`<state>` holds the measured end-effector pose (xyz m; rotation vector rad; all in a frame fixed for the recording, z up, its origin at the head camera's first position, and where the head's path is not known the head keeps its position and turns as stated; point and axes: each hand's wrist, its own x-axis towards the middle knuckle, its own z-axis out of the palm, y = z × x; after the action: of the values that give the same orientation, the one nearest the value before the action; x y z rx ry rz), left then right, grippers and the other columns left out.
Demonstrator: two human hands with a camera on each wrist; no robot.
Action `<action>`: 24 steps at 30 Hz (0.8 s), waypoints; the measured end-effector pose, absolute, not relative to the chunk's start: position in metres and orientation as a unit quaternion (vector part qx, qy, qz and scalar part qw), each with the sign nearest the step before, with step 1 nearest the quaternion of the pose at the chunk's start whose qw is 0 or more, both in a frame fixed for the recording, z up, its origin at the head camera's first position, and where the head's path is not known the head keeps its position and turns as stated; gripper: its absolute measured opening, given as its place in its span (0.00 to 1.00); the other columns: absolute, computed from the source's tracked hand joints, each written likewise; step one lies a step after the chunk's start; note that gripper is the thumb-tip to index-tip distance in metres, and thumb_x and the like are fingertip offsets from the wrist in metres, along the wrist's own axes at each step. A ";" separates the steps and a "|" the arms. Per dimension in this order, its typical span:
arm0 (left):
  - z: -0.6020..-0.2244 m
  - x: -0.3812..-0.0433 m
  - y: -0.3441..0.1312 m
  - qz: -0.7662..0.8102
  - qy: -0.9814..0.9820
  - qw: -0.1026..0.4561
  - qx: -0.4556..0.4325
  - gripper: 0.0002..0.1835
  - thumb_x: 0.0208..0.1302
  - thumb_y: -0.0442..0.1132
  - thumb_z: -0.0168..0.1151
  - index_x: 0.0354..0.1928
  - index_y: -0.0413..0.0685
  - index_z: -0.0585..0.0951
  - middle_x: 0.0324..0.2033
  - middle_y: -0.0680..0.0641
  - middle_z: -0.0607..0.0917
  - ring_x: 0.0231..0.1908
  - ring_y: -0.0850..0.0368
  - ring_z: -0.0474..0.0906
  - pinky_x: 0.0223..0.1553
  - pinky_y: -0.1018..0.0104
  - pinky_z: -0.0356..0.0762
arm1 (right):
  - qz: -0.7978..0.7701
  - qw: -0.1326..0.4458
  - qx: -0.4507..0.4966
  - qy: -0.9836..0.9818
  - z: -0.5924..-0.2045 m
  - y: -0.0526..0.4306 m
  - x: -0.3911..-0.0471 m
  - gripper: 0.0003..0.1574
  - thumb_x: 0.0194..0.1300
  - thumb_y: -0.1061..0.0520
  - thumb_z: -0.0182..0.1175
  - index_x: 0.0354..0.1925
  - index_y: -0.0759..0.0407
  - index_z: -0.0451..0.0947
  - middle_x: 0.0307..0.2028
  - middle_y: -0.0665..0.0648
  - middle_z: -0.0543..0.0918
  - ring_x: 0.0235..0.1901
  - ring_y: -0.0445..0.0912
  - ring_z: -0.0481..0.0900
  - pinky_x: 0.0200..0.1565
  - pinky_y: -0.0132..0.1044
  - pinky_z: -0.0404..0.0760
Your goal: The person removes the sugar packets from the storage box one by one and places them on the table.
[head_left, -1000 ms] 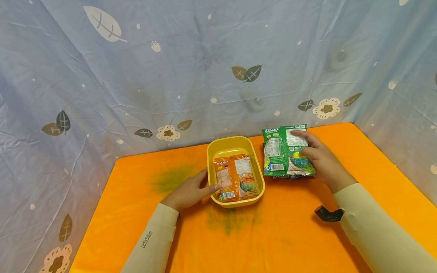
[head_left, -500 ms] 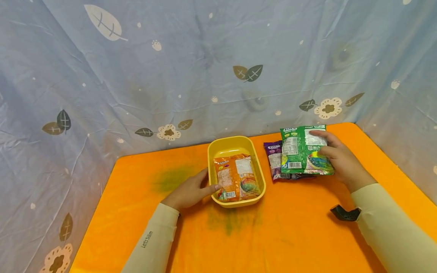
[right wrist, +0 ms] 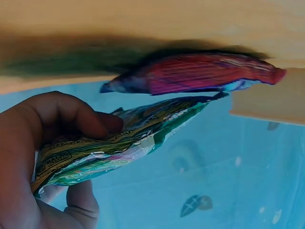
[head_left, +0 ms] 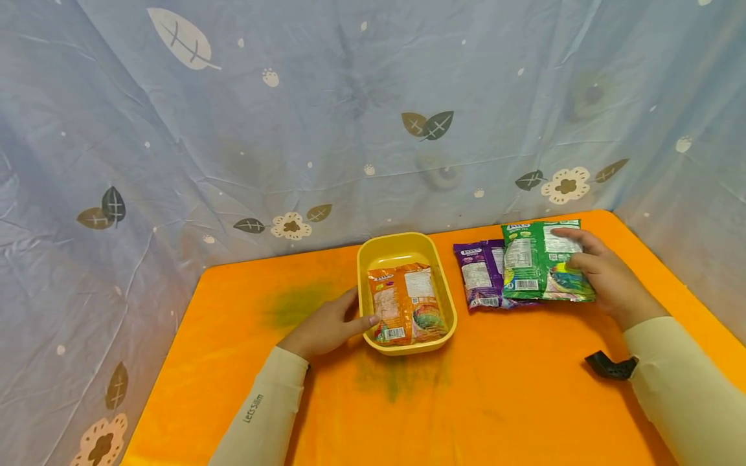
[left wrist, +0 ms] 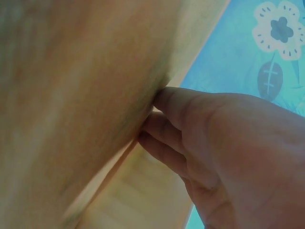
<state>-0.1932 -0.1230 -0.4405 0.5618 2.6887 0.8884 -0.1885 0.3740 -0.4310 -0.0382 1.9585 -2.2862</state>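
A yellow plastic tray (head_left: pixel 364 259) stands on the table with an orange candy bag (head_left: pixel 402 304) lying flat inside it. My left hand (head_left: pixel 329 323) holds the tray at its left side, the thumb over the rim and the fingers against the outer wall; the left wrist view shows fingertips (left wrist: pixel 164 98) touching that wall. To the right, my right hand (head_left: pixel 612 278) grips a green candy bag (head_left: pixel 530 259) by its right edge. A purple candy bag (head_left: pixel 478 265) lies on the table, partly hidden behind the green one. In the right wrist view, the green bag (right wrist: pixel 109 152) appears apart from the purple-red bag (right wrist: pixel 200 74).
An orange cloth covers the table (head_left: pixel 466 401), with faded green stains near the tray. Behind it hangs a blue-grey curtain (head_left: pixel 326 129) printed with leaves and flowers, close to the table's back edge. A black piece (head_left: pixel 612 367) sits at my right wrist.
My right hand has moved to the right with the green candy bag, uncovering the left part of the purple bag under it. The left hand and tray have stayed put.
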 end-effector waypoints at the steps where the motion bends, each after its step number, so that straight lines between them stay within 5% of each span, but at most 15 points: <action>1: -0.441 -0.193 -0.123 0.304 0.924 0.126 0.195 0.42 0.58 0.70 0.56 0.73 0.70 0.57 0.62 0.56 0.72 0.59 0.58 0.68 0.61 0.52 0.62 | -0.757 0.068 -0.013 0.650 -0.431 0.376 -0.188 0.36 0.71 0.69 0.42 0.72 0.47 0.54 0.52 0.57 0.70 0.33 0.51 0.83 0.31 0.43 0.83; 24: -0.441 -0.194 -0.122 0.307 0.924 0.133 0.188 0.44 0.57 0.71 0.56 0.73 0.71 0.55 0.62 0.58 0.71 0.59 0.59 0.68 0.61 0.52 0.62 | -0.743 0.120 -0.039 0.657 -0.441 0.423 -0.195 0.36 0.72 0.71 0.38 0.73 0.49 0.53 0.51 0.54 0.74 0.35 0.53 0.83 0.34 0.46 0.83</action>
<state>-0.1941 -0.1224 -0.4412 0.5450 2.6795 0.8906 -0.1950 0.4228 -0.4411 -0.1153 1.9199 -2.1709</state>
